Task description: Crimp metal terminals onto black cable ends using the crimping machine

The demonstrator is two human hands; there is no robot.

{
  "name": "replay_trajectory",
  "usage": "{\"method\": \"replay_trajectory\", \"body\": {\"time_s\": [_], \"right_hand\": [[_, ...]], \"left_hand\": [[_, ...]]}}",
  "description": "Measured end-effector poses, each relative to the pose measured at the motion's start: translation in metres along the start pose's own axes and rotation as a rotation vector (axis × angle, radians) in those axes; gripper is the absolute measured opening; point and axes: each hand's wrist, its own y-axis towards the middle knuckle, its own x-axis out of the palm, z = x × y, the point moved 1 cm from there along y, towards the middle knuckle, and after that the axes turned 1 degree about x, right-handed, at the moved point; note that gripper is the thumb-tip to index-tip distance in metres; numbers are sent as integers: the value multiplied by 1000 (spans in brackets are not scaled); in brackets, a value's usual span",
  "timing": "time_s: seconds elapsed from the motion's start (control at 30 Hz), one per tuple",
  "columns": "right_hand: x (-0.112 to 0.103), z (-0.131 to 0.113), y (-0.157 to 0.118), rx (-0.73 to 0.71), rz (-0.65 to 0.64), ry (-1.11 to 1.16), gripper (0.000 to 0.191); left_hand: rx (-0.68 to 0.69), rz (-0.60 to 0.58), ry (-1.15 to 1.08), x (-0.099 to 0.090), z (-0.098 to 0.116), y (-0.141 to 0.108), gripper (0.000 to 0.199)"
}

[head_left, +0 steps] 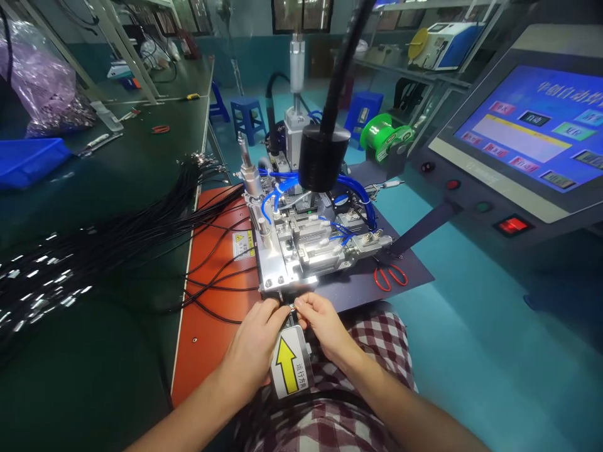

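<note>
My left hand (254,336) and my right hand (323,320) meet at the front end of a metal machine (306,242). Their fingertips pinch around a small shiny piece (292,307), too small to make out fully. Just below them is a white label with a yellow arrow (288,364). Black cables (221,220) run from the left over the orange board (214,351) to the machine's left side.
Red-handled scissors (391,277) lie right of the machine. A control panel with a lit screen (532,135) stands at the right. On the dark table (117,207) at left are a cable bundle and a blue tray (32,163). A black cylinder (324,157) hangs above the machine.
</note>
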Motion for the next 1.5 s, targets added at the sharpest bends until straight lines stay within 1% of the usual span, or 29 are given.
{"method": "replay_trajectory", "body": {"time_s": [0.1, 0.17, 0.2, 0.3, 0.37, 0.43, 0.53, 0.6, 0.77, 0.83, 0.93, 0.97, 1.03, 1.07, 1.1, 1.13, 1.17, 1.2, 1.23, 1.3, 1.33, 1.37, 1.4, 1.43, 1.5], "right_hand": [[-1, 1, 0, 11, -16, 21, 32], [-2, 1, 1, 11, -20, 27, 32], [-2, 2, 1, 12, -20, 29, 32], [-3, 2, 1, 13, -13, 28, 31], [-3, 2, 1, 13, -5, 23, 31], [-4, 0, 1, 18, 1, 14, 34], [-9, -3, -2, 41, 16, 3, 40], [-16, -4, -4, 48, 41, 0, 42], [-37, 1, -12, 27, 129, 1, 39], [-43, 4, -15, 28, 143, 2, 39], [-46, 6, -19, 43, 136, -1, 36], [-46, 6, -20, 48, 134, -5, 35], [-45, 5, -22, 60, 127, -26, 33], [-45, 4, -24, 64, 126, -43, 33], [-45, 3, -25, 66, 121, -61, 32], [-46, 2, -27, 69, 115, -78, 32], [-48, 1, -28, 69, 114, -89, 33], [-49, -1, -30, 75, 114, -91, 32], [-51, -2, -31, 85, 120, -93, 33], [-53, -4, -33, 109, 127, -87, 33], [-53, -6, -34, 117, 126, -87, 34], [-53, -8, -35, 117, 121, -88, 34], [-52, -11, -35, 110, 117, -93, 34], [-51, -14, -35, 95, 117, -102, 34], [-47, -21, -37, 43, 127, -131, 33]], "left_hand": [[-13, 65, 10, 2, -9, -17, 36], [-51, 114, 84, 3, -17, -35, 40], [-68, 119, 139, 4, -21, -44, 42], [-103, 70, 337, 7, -29, -68, 46], [-125, 33, 459, 8, -29, -75, 48], [-140, 18, 546, 10, -29, -75, 48], [-134, 24, 606, 10, -28, -71, 47], [-122, 37, 615, 10, -27, -71, 46], [-121, 63, 594, 10, -27, -75, 44], [-137, 65, 565, 10, -27, -71, 43], [-207, 57, 489, 1, -27, -54, 43], [-244, 51, 458, -5, -27, -48, 43], [-263, 45, 384, -20, -26, -43, 44], [-238, 17, 344, -27, -24, -46, 41], [-182, -40, 303, -33, -21, -53, 36], [-87, -144, 268, -35, -16, -65, 30], [61, -272, 254, -36, -11, -79, 25], [160, -380, 278, -35, -7, -94, 17], [240, -398, 323, -33, -3, -109, 9], [230, -421, 476, -32, 1, -128, 16], [241, -432, 499, -34, 2, -132, 17], [247, -439, 493, -38, 3, -130, 14], [244, -439, 463, -44, 3, -125, 8], [250, -417, 398, -51, 2, -116, 6], [221, -281, 221, -67, 1, -95, 20]]}}
